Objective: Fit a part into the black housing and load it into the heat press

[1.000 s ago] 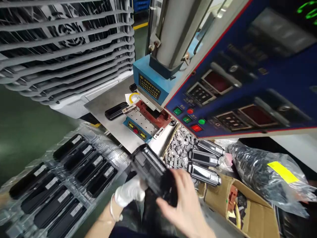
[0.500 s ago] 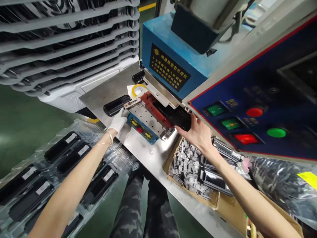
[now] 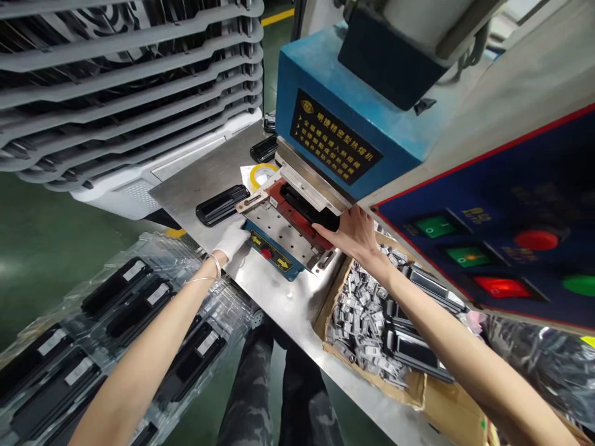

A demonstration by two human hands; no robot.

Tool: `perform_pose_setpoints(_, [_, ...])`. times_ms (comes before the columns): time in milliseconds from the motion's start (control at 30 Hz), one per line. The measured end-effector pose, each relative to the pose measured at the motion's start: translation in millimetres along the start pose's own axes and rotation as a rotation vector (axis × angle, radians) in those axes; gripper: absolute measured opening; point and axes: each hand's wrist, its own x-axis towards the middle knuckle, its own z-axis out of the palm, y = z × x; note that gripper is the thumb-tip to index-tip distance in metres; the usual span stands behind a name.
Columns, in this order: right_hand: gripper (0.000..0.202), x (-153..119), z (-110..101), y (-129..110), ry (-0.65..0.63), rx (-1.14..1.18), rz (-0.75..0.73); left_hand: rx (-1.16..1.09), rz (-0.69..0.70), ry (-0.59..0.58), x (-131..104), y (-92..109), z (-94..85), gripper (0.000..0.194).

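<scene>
My bare right hand (image 3: 354, 233) reaches under the blue press head (image 3: 334, 130), its fingers lying on the right end of a black plastic part (image 3: 304, 207). That part sits in the red fixture (image 3: 292, 214) of the press. My white-gloved left hand (image 3: 232, 240) rests with curled fingers against the left end of the blue fixture base (image 3: 274, 253), beside its yellow arrows and red button. It holds nothing.
Another black part (image 3: 222, 204) and a yellow tape roll (image 3: 261, 174) lie on the steel table (image 3: 204, 179). A cardboard box (image 3: 334, 291) on the right holds small grey metal pieces and black parts. Bagged trays of black parts (image 3: 139, 297) are at lower left. Control panel buttons (image 3: 465, 255) are on the right.
My right hand carried the black part from near my lap up to the press and set it into the red fixture. My left hand let go and moved to the blue base.
</scene>
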Motion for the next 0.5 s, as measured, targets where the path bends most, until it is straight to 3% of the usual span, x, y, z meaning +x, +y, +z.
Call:
perform_pose_setpoints(200, [0.056, 4.1, -0.3, -7.3, -0.074, 0.043, 0.035, -0.004, -0.036, -0.065, -10.1, 12.4, -3.0, 0.033])
perform_pose_setpoints(367, [0.051, 11.1, -15.1, -11.8, -0.072, 0.14, 0.098, -0.097, -0.068, -0.086, -12.9, 20.4, 1.3, 0.034])
perform_pose_setpoints(433, [0.055, -16.3, -20.2, -19.9, -0.012, 0.203, 0.113, -0.145, -0.088, -0.09, -19.5, 27.7, 1.9, 0.028])
perform_pose_setpoints(500, [0.06, -69.0, -12.4, -31.0, 0.091, 0.314, 0.153, -0.189, -0.093, -0.09, -31.5, 37.6, 0.5, 0.02])
